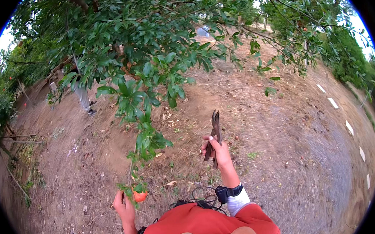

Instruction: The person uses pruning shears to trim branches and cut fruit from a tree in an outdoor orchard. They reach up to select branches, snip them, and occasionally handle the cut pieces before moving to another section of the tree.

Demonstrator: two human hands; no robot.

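My left hand (123,206) is at the low tip of a leafy branch (134,156), right beside an orange-red fruit that looks like a pomegranate (140,196). Leaves cover its fingertips, so whether they pinch the twig is unclear. The fruit hangs among leaves at the branch's end. In my right hand (221,152) is a pair of rusty hand pruners (216,124), jaws pointing away from me and slightly parted. The pruners are held to the right of the branch, apart from it and the fruit.
The tree's dense foliage (156,37) spreads overhead and in front. Another person's leg (82,96) shows behind leaves at the left. Dark cables (206,197) loop before my red top (198,220). White slabs (333,103) line the sloping dry ground (273,137) at the right.
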